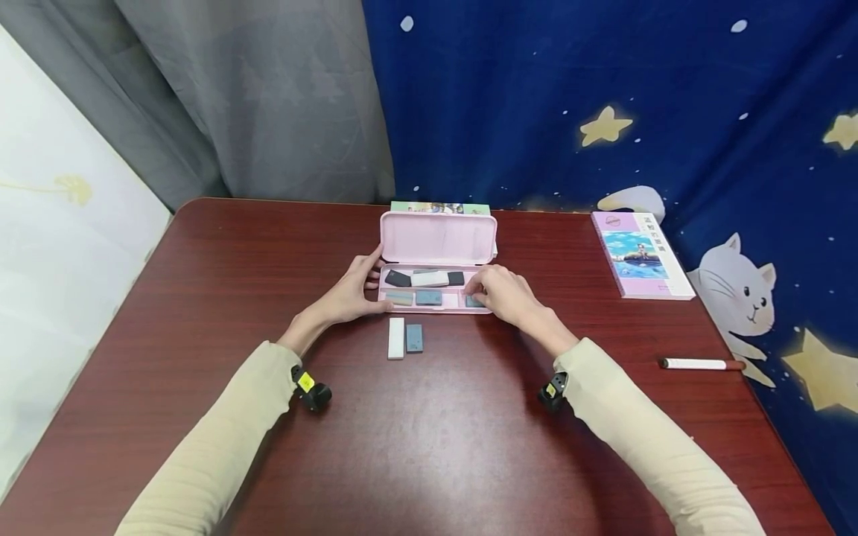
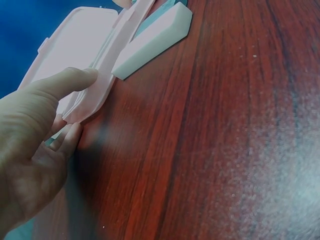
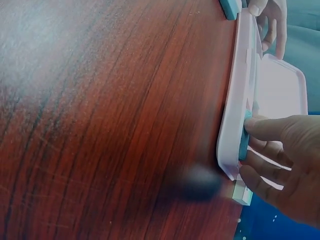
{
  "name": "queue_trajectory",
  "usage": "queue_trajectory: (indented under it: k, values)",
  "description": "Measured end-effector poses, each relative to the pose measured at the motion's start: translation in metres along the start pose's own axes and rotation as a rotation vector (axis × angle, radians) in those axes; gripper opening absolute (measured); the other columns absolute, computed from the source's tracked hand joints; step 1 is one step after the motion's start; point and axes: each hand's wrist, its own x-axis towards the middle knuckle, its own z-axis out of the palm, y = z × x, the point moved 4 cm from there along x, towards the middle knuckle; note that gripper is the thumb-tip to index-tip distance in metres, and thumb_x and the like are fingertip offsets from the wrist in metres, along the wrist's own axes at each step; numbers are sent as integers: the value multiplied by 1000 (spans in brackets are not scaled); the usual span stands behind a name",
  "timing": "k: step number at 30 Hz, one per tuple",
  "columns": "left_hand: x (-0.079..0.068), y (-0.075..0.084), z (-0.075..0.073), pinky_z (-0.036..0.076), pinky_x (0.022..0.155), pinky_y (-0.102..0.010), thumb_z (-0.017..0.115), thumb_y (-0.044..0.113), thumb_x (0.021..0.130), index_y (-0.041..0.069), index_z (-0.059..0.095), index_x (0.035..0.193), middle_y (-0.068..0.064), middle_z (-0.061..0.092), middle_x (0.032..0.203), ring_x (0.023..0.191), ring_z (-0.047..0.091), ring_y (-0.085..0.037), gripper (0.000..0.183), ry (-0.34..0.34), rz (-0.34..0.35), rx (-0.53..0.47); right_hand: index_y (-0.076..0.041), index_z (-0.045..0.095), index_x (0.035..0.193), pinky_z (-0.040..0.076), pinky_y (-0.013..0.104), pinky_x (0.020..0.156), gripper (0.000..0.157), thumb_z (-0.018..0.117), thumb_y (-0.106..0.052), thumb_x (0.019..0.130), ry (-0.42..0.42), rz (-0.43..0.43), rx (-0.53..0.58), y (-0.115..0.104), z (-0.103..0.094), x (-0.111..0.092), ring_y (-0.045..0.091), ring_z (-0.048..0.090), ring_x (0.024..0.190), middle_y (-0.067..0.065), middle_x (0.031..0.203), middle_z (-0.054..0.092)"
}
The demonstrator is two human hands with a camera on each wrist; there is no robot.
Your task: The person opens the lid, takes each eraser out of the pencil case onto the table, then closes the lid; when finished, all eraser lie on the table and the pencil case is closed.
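A pink pencil case (image 1: 439,237) lies with its lid raised on the table. My left hand (image 1: 348,292) holds its left end, thumb on the front wall and fingers round the end. At the right end of the front compartment, my right hand (image 1: 509,295) pinches a blue-grey eraser (image 3: 244,140). Also in that compartment are a grey-green eraser (image 1: 399,298) and a blue-grey one (image 1: 429,298). The rear compartment has a white block (image 1: 430,279) between two black pieces. In front of the case lie a white eraser (image 1: 396,339) and a blue-grey eraser (image 1: 414,339).
A green-edged box (image 1: 439,208) stands behind the raised lid. To the right lie a pink and white book (image 1: 637,257) and a white marker (image 1: 700,364) near the table's right edge. Curtains hang behind the table.
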Motion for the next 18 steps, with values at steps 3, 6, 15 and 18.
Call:
queue_trajectory:
  k: [3, 6, 15, 18]
  values:
    - [1, -5, 0, 42, 100, -45, 82, 3, 74, 6, 9, 155, -23, 33, 132, 117, 43, -34, 110, 0, 3, 4, -15, 78, 97, 53, 43, 75, 15, 71, -6, 87, -18, -3, -5, -1, 0, 0, 18, 60, 97, 1, 97, 70]
    - [2, -5, 0, 43, 100, -45, 82, 2, 74, 5, 10, 155, -23, 34, 131, 116, 43, -34, 109, 2, 13, 2, -14, 78, 96, 53, 42, 74, 15, 71, -5, 86, -20, -3, -3, -1, 0, 0, 17, 60, 92, 1, 94, 69]
    - [1, -5, -1, 43, 100, -44, 83, 2, 73, 4, 9, 155, -24, 34, 131, 115, 44, -33, 109, 10, 12, 10, -13, 76, 94, 52, 41, 72, 15, 68, -3, 87, -3, -14, -10, -3, -1, 0, 17, 59, 92, 1, 94, 68]
    - [1, -5, -1, 43, 100, -44, 83, 2, 73, 4, 9, 155, -24, 34, 131, 116, 44, -33, 110, 10, 12, 8, -13, 75, 94, 52, 41, 74, 14, 67, -3, 87, -4, -7, -6, -3, -1, 0, 17, 58, 93, 1, 95, 67]
